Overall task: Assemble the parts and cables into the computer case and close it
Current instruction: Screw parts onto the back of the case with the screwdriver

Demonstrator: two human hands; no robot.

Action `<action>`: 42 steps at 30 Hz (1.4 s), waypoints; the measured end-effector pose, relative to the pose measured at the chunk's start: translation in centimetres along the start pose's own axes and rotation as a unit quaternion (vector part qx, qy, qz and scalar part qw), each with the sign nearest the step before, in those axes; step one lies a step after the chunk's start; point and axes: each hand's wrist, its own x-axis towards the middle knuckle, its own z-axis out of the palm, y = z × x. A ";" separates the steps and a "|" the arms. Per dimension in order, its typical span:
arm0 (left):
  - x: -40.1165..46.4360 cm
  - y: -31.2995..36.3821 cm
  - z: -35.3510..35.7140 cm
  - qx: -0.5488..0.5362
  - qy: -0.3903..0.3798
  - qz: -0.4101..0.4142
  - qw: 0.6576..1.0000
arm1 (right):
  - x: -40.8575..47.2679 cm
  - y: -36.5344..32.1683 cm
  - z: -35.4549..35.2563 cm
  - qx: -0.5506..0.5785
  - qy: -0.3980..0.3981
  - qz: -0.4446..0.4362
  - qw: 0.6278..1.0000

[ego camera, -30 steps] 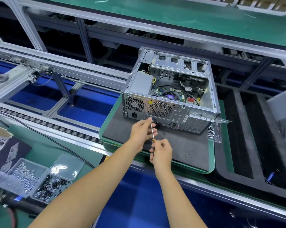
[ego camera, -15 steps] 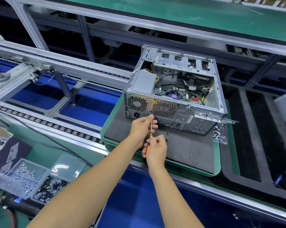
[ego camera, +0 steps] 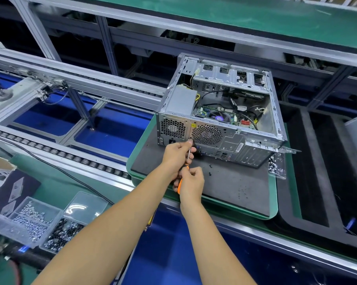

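At the far left, clear plastic boxes of screws (ego camera: 27,220) are sitting on a green bench; beyond them a roller conveyor (ego camera: 75,155) is running toward the middle. In the centre, the left hand (ego camera: 176,154) is curling its fingertips round the metal shaft of a screwdriver (ego camera: 183,175), steadying the tip against the rear panel; just below, the right hand (ego camera: 191,183) is gripping the orange handle. The computer case (ego camera: 220,112) is lying on its side with the side panel off, fan, cables and board showing; it is resting on a dark foam mat (ego camera: 225,186) inside a green tray (ego camera: 274,204). The step appears to be driving a rear screw beside the fan grille; doing it well likely means keeping the shaft in line with the screw and pressing firmly while turning, so the tip is not slipping. Loose black screws (ego camera: 210,169) are lying on the mat; to the right, a small clear bag of screws (ego camera: 276,165) is sitting by the case, then a dark padded tray (ego camera: 317,161).
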 end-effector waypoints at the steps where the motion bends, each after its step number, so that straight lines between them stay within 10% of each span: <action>1: 0.0 0.1 -0.1 0.004 -0.001 0.002 1.000 | 0.0 0.0 0.1 0.006 0.003 0.005 1.000; 42: -1.0 0.6 -1.9 0.176 0.013 0.141 0.974 | -0.2 -0.7 1.5 0.074 0.031 0.076 0.994</action>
